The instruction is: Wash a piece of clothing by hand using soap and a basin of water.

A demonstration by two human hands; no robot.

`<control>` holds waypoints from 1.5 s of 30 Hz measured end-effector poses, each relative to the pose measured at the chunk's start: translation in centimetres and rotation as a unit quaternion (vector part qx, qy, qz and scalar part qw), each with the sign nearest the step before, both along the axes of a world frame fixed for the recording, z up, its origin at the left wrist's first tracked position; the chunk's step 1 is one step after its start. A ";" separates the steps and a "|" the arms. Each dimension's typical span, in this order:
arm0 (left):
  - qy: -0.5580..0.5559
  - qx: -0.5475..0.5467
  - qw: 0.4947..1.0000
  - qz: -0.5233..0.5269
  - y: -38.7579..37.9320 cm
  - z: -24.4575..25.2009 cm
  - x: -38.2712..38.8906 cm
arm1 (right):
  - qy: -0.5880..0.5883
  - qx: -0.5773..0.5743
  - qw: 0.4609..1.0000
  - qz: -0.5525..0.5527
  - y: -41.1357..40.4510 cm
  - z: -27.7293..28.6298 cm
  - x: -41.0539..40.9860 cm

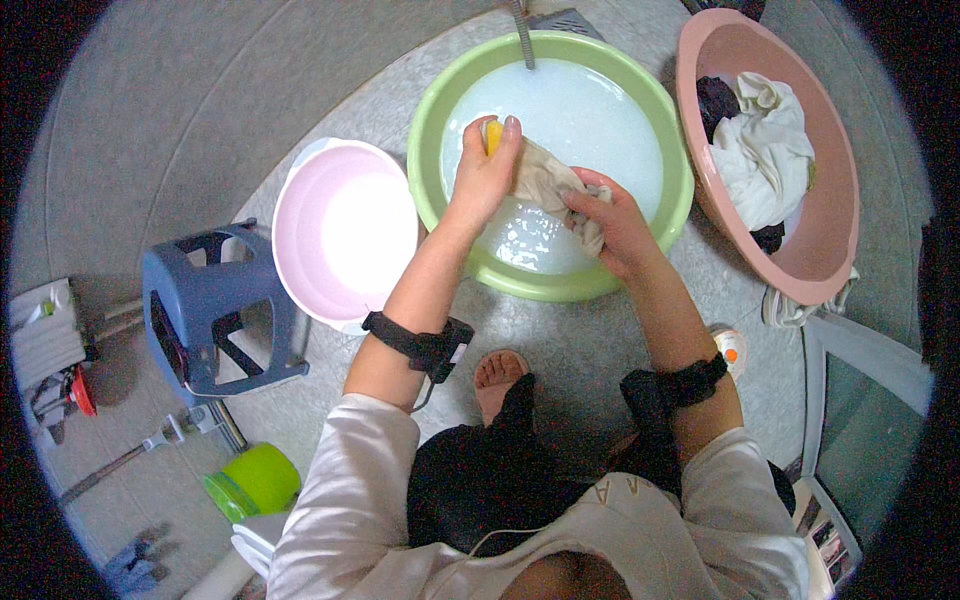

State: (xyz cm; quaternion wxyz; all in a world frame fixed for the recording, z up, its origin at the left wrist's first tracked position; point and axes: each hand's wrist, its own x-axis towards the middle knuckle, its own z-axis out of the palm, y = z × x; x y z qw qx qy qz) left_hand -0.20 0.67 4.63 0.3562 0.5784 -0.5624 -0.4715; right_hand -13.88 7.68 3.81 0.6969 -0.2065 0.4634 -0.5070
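A wet off-white cloth [541, 178] stretches between my two hands above a green plastic basin [679, 191]. My left hand [484, 169] grips one end, with a small yellow object [493, 137], possibly soap, showing between thumb and fingers. Bunched cloth at the lower end is held by my right hand [611, 217], its thumb pressing on the fabric. Cloudy, bluish-white water [570, 105] with some suds fills much of the basin. The end of a corrugated metal hose [523, 37] reaches over the far rim to the water.
To the right, a tilted pink tub [832, 195] holds white cloth [769, 157] and dark cloth [716, 105]. A pale pink basin [296, 232] stands left of the green one, beside a blue plastic stool [217, 300] on its side. A bright green container [259, 480] sits at lower left.
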 end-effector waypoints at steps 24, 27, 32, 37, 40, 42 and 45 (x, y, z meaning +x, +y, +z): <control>0.080 0.012 0.997 -0.015 2.0 3.0 -3.9 | 0.000 0.031 0.998 -0.053 -0.1 1.1 1.3; -0.158 -0.163 0.947 -0.228 5.6 4.8 -5.3 | -0.136 -0.006 0.977 -0.161 0.4 -1.7 1.4; -0.077 -0.069 0.994 -0.017 2.7 0.3 -5.5 | 0.049 0.122 0.988 -0.078 0.0 0.5 1.7; -0.130 -0.155 0.974 -0.106 4.3 1.3 -6.2 | -0.130 0.043 0.978 -0.157 0.5 -2.1 1.4; -0.093 0.012 0.995 -0.031 2.3 1.4 -5.9 | 0.111 0.104 0.988 0.027 0.3 -0.4 1.2; -0.168 -0.177 0.960 -0.137 5.2 1.9 -7.4 | -0.198 -0.109 0.968 -0.112 0.3 -1.4 2.6; -0.155 -0.208 0.961 -0.097 4.9 1.6 -6.1 | -0.295 -0.080 0.933 -0.187 0.1 -0.3 3.1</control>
